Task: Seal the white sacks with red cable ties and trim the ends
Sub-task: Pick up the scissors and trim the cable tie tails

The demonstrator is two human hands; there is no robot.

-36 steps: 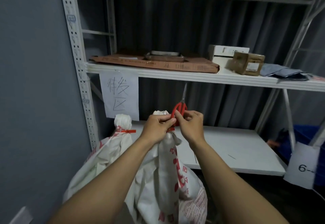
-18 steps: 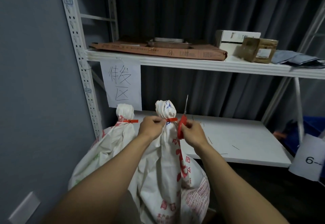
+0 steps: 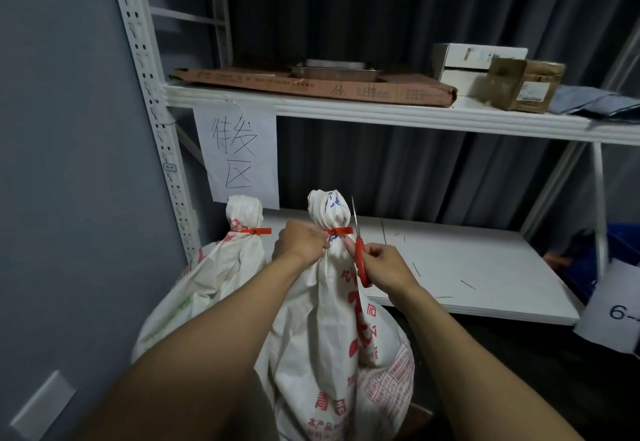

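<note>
Five fingers (image 3: 374, 256) round scissors (image 3: 360, 260) (other: sack (image 3: 311, 336))

The left hand (image 3: 301, 241) covers the left side of the red cable tie (image 3: 341, 231) on the white sack (image 3: 329, 336), whose base runs off the bottom edge. The right hand (image 3: 384, 265) hides the scissors (image 3: 361, 264) handle loops. Past the lower shelf (image 3: 485, 267) right corner, a paper label (image 3: 613, 309) reading "6-" is cut off. Print on the flat cardboard (image 3: 311, 85) is too small to read.

Dim indoor light, cool grey cast. Brightest surfaces: white lower shelf (image 3: 450, 267) and sacks (image 3: 332, 319). Floor bottom right nearly black. Wide-angle bowing: shelf upright (image 3: 152, 111) leans and curves at left edge. Forearms soft, slightly blurred near the bottom edge. No glare.
</note>
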